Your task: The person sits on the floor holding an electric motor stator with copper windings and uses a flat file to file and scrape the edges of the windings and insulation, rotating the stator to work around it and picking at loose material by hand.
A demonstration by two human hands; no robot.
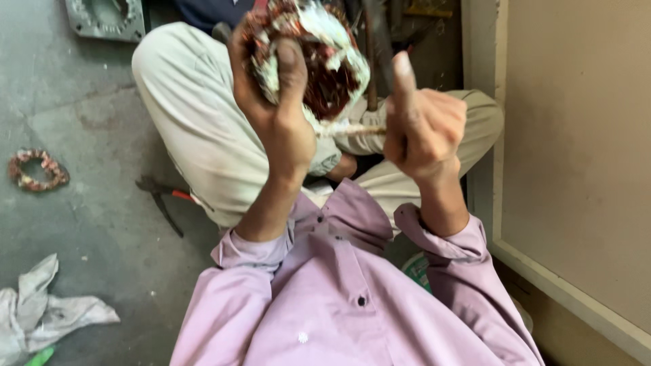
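Up close, we go line by line from the hands outward.
Left hand: our left hand (274,102) is clamped around a tangled bundle of reddish copper winding wire with white insulation paper (319,61), thumb pressed on its near face.
Right hand: our right hand (424,125) is closed in a fist on a thin dark metal rod-like tool (375,47); thumb raised.
Key relation: the bundle sits just left of the right hand, touching the tool; the tool's long axis runs near to far, up past the bundle's right edge.
Nearer hand: both are level; the left already holds it.
Outward: a small ring of copper wire (37,169) and red-handled pliers (163,196) lie well left on the grey concrete floor (88,224), a white rag (41,308) nearer.
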